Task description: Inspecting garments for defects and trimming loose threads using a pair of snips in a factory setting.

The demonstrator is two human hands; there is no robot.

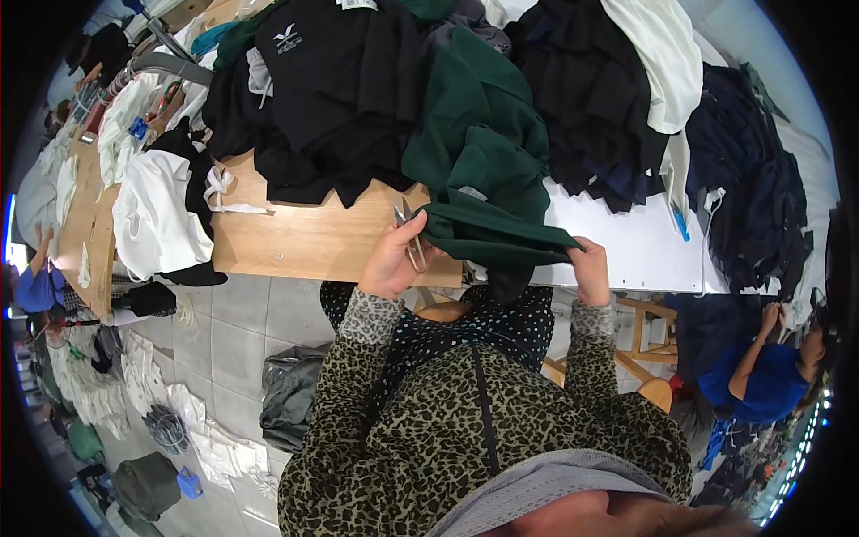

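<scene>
Two hands work at the bench (pixel 304 246) edge: the left hand (pixel 391 264) grips small snips (pixel 410 234) beside the green shirt (pixel 483 179), and the right hand (pixel 591 268) pinches its stretched fold. The tips sit very close, so they could nick the cloth or a finger.

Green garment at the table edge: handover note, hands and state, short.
Left hand: holds small thread snips, blades up beside the fold of the dark green garment.
Right hand: pinches the garment's stretched edge taut.
The garment spills off the table toward the lap; black garments are piled behind it.
Done: edge pulled straight, snips at the cloth.
Left: no cut visible; check that edge.
</scene>
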